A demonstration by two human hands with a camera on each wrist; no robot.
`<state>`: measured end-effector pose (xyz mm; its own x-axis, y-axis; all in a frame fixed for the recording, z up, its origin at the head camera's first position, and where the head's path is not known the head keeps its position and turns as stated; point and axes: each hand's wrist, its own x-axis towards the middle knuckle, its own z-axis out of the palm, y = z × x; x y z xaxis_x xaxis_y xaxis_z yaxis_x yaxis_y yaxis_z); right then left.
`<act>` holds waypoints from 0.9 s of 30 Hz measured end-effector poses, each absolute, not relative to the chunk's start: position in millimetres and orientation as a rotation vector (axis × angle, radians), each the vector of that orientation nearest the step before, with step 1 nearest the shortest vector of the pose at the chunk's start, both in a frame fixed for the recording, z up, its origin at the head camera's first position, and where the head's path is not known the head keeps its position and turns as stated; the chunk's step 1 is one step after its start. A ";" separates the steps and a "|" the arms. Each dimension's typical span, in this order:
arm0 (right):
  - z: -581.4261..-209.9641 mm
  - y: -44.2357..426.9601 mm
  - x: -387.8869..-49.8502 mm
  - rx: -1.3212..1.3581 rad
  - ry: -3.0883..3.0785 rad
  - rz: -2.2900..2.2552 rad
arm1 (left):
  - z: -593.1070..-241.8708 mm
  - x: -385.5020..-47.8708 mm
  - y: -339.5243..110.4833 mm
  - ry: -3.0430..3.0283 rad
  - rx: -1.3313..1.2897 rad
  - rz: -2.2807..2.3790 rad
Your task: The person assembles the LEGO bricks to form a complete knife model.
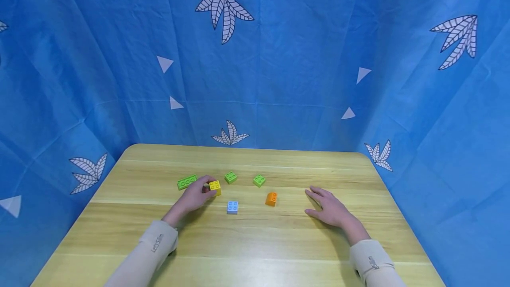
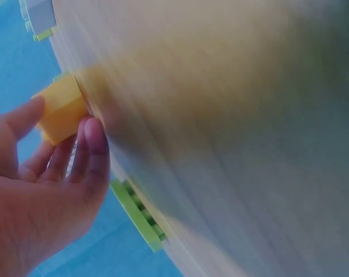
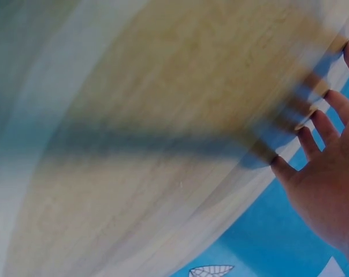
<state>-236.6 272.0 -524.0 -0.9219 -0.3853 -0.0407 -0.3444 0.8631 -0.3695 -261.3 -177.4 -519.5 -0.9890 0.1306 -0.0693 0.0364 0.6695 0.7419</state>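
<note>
Left of centre in the head view, the left hand reaches up and rightward from a pale sleeve, thumb and fingers pinching a yellow block. Just beyond its knuckles lies a long green block; two small green blocks sit at the middle of the frame, with a light-blue block and an orange block lower down. Right of centre, the right hand lies palm down over the worktop — fingers spread, holding nothing — its forearm slanting in from the lower right.

At the left of the left wrist view, the thumb presses one side of the yellow block and the fingers bend against it from below; the long green block shows at lower centre.

Along the right edge of the right wrist view, the fingers stand apart, tips at or close to the worktop.
</note>
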 end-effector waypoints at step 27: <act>-529.4 275.0 -240.5 -0.583 2.922 -0.559 | -502.2 -225.5 -147.3 2.737 0.411 1.300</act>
<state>-240.5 275.0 -529.4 -0.9203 -0.3897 -0.0354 -0.3491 0.8585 -0.3758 -225.5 -147.3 -502.2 -0.9605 0.2756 0.0392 0.2045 0.6031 0.7710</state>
